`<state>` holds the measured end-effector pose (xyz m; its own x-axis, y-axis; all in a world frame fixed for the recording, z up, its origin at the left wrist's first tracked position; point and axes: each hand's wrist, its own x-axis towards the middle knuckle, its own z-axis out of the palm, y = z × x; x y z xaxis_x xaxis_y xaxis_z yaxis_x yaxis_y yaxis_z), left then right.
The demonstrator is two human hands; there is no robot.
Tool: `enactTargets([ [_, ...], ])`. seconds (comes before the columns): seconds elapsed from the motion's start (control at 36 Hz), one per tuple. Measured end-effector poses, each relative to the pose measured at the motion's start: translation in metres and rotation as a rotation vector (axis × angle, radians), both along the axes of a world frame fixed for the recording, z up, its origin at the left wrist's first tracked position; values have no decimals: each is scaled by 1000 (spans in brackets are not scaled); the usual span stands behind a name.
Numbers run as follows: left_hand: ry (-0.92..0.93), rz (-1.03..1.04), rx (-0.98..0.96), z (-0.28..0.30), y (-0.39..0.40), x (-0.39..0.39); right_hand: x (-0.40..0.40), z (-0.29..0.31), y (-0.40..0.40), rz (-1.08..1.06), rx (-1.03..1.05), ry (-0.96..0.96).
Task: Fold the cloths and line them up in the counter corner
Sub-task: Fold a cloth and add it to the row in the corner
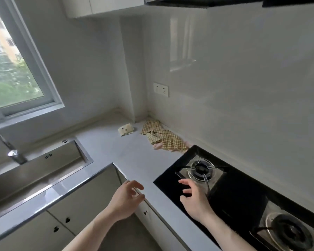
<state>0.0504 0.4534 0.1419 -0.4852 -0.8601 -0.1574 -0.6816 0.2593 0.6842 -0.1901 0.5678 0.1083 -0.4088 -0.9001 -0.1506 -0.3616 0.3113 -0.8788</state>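
A loose heap of yellow patterned cloths (163,137) lies crumpled on the grey counter (116,147) against the back wall, near the corner. A pink cloth (157,146) peeks out under the heap. A small cream cloth with dark dots (125,129) sits folded to the left of the heap. My left hand (127,198) hovers over the counter's front edge, fingers loosely curled, holding nothing. My right hand (194,196) hovers over the near edge of the hob, fingers spread and empty. Both hands are far from the cloths.
A black glass gas hob (234,196) with two burners fills the right side of the counter. A steel sink (34,169) with a tap (9,147) lies at the left below a window. A wall socket (160,89) sits above the corner. White cabinet doors run below.
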Motion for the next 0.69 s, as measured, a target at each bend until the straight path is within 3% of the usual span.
enactTargets([
  [0.19, 16, 56, -8, 12, -85, 3, -2, 5, -94, 44, -19, 12],
  [0.39, -36, -18, 21, -1, -141, -11, -2, -4, -146, 57, -20, 35],
  [0.69, -107, -296, 41, -36, -266, -68, -15, -38, -188, -187, 71, 84],
])
